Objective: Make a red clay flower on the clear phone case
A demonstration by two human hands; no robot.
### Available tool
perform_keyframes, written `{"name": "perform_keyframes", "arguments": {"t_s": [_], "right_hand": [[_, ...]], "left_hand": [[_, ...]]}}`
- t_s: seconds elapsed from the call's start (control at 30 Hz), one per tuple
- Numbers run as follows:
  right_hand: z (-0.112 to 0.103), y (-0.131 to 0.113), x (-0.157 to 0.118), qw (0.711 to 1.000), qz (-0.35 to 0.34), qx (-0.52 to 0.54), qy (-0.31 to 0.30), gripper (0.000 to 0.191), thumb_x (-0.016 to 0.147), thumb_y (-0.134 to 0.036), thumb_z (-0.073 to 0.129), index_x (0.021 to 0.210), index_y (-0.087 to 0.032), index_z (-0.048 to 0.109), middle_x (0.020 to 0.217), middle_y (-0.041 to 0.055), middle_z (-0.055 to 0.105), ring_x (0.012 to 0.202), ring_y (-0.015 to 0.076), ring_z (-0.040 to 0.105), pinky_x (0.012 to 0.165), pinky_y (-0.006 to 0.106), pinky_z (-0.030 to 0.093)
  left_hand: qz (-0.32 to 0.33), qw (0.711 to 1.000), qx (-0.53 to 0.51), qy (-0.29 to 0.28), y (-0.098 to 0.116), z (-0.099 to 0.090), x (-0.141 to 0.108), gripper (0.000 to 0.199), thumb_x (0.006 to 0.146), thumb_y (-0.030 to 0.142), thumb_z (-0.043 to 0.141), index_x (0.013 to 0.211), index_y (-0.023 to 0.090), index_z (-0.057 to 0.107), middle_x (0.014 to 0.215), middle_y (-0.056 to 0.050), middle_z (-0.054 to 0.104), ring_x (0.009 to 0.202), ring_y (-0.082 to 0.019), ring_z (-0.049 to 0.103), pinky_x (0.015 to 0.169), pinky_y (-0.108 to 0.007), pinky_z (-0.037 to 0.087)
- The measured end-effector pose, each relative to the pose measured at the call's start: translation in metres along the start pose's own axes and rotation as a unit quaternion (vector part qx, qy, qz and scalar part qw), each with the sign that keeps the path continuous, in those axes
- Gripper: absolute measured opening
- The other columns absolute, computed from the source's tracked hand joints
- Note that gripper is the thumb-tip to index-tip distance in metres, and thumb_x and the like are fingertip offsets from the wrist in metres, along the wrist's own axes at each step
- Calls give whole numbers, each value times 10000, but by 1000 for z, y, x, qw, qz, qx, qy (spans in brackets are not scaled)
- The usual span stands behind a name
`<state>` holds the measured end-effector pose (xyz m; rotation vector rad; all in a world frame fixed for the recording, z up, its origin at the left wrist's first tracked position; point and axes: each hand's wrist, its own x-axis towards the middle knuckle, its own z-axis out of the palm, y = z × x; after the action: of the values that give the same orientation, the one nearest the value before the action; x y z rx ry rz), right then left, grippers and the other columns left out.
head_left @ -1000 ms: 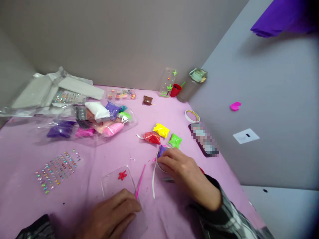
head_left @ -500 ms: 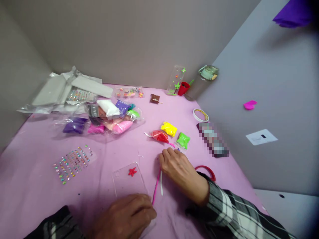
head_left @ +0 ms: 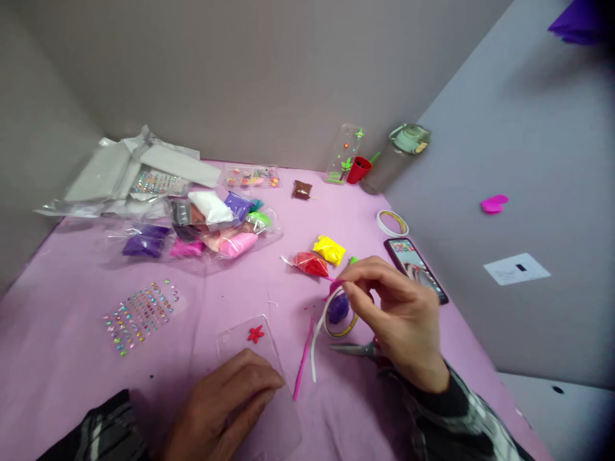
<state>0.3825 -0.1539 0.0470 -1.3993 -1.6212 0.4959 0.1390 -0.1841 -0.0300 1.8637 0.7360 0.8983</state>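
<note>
My left hand (head_left: 230, 403) rests with curled fingers on the clear phone case (head_left: 240, 338), which bears a red clay flower (head_left: 256, 333) near its top. Above the tape roll (head_left: 354, 325), my right hand (head_left: 394, 314) pinches thumb and forefinger together at a bit of pink. A purple clay lump (head_left: 338, 308) sits within the roll's ring, and a white strip (head_left: 314, 349) curves down beside it. The pink clay strand (head_left: 303, 362) lies between my hands. Scissors (head_left: 353, 349) lie under my right hand, their handles mostly hidden.
Red (head_left: 311, 264) and yellow (head_left: 329, 250) clay packets lie beyond my right hand. A phone (head_left: 417, 269), a second tape roll (head_left: 393, 223) and a bottle (head_left: 396, 157) stand along the right. Clay bags (head_left: 230, 224) and a gem sheet (head_left: 141, 315) are on the left.
My right hand has lifted and moved right from the table beside the pink strand, uncovering the tape roll, purple lump and scissors blades. My left hand has shifted slightly up and left.
</note>
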Motion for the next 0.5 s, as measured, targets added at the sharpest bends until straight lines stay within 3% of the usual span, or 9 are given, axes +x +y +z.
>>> {"name": "perform_keyframes", "arguments": {"t_s": [0.07,0.13,0.2,0.23,0.33,0.43,0.5], "right_hand": [[6,-16,-11,998,12,67,-12,127,897,-112,651,862,-227,692,801,14,687,719,160,619,619,284,488],[20,-28,-26,989,7,114,-97,150,890,-99,652,886,-237,708,801,5,705,688,142,626,592,262,502],[37,-35,-40,975,-27,138,-171,126,864,-112,678,902,-226,716,817,8,725,716,141,661,633,251,539],[45,-36,-46,978,-33,129,-162,107,865,-120,679,883,-220,712,818,9,726,718,134,665,632,235,537],[58,-32,-58,984,-61,63,-154,95,973,-276,632,974,-210,701,893,34,740,798,146,699,683,231,557],[57,-24,-62,982,-58,-27,-179,354,989,-530,570,1087,-199,649,949,52,755,802,168,727,695,249,575],[55,-20,-65,978,-67,-50,-189,344,1031,-521,485,1086,-209,618,876,20,762,716,149,727,650,232,562]], "left_hand": [[-32,999,-9,40,5,-2,3,149,964,191,592,1042,293,668,815,39,711,732,-109,702,699,-147,560],[-62,996,-27,57,9,-2,4,134,929,316,685,1063,313,682,798,52,721,705,-120,708,674,-157,573],[-87,994,-53,40,11,-2,3,141,902,422,712,964,296,706,768,50,732,669,-135,710,625,-171,581],[-97,993,-66,30,11,-2,3,180,907,450,695,872,274,706,735,45,727,641,-139,702,596,-175,578],[-137,986,-86,42,10,-4,1,273,945,399,637,728,242,691,666,32,705,601,-139,684,601,-190,587],[-155,980,-98,81,10,-8,1,135,924,283,661,832,280,758,732,35,754,659,-138,725,653,-184,600],[-144,981,-105,81,11,-12,2,132,914,243,669,862,306,773,769,43,775,689,-135,742,658,-175,599]]}}
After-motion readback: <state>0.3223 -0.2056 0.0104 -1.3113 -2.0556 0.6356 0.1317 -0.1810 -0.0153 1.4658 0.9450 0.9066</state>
